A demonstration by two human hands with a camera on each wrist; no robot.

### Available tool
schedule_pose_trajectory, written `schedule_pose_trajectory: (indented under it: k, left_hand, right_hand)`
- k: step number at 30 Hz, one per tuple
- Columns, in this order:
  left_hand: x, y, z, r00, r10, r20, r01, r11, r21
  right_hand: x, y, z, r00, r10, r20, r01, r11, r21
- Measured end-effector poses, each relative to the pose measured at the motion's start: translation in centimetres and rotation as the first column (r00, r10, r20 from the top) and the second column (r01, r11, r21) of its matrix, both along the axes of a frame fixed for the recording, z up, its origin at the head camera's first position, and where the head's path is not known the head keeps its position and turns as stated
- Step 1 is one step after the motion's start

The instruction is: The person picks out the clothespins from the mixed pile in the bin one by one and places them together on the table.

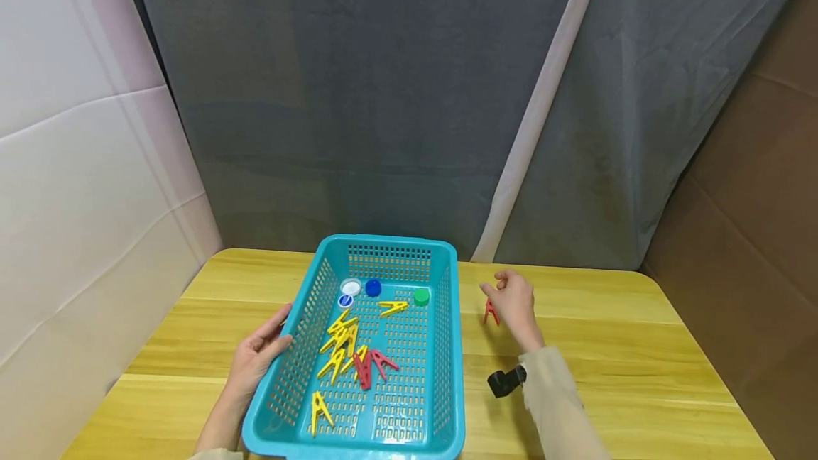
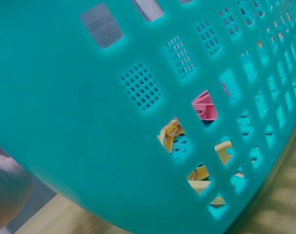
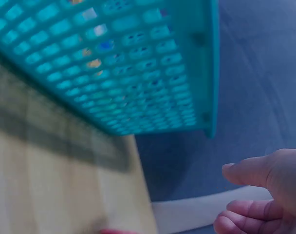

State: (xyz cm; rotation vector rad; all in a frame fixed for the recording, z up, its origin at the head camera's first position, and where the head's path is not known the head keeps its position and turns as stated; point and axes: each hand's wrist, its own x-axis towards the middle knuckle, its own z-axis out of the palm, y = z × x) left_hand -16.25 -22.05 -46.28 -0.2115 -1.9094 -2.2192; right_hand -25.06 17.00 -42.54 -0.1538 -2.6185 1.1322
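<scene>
A blue-green plastic basket (image 1: 450,346) stands on the table, with my left hand (image 1: 252,357) gripping its left rim. Inside lie several yellow clothespins (image 1: 319,410), red clothespins (image 1: 382,362), a green bottle cap (image 1: 422,297), a dark blue cap (image 1: 373,287), a white cap (image 1: 351,287) and a blue-and-white cap (image 1: 346,301). Right of the basket, another red clothespin (image 1: 491,312) is just beside and below my right hand (image 1: 514,307). That hand's thumb and fingers stand apart, with nothing between them in the right wrist view. The basket wall (image 2: 89,136) fills most of the left wrist view.
The wooden table (image 1: 607,346) extends to both sides of the basket. A grey cloth (image 1: 383,91) hangs behind it, with a pale strip (image 1: 543,105) running down. White cloth (image 1: 83,162) stands at left, brown panel (image 1: 754,197) at right.
</scene>
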Motion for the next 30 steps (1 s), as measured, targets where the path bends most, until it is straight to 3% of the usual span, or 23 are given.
schedule_pose_trajectory:
  k: [7, 13, 17, 30]
  left_hand:
    - [-0.1, 0.1, -0.1, 1.000, 0.010, 0.004, -0.010, 1.000, -0.016]
    - [-0.2, 0.1, -0.1, 1.000, 0.011, -0.006, -0.011, 1.000, -0.009]
    - [-0.1, 0.1, -0.1, 1.000, 0.007, -0.015, -0.007, 1.000, 0.010]
    - [-0.1, 0.2, 0.0, 0.999, 0.035, 0.030, -0.034, 0.999, -0.022]
  right_hand:
    - [0.1, -1.2, 2.5, 0.997, 0.050, -0.066, -0.051, 0.999, -0.012]
    - [0.2, -2.5, 4.6, 0.980, 0.121, -0.160, -0.118, 0.993, 0.027]
    - [0.3, -3.6, 5.7, 0.974, 0.146, -0.172, -0.145, 0.989, 0.019]
    - [0.3, -8.2, 6.3, 0.951, 0.253, -0.176, -0.255, 0.967, 0.008]
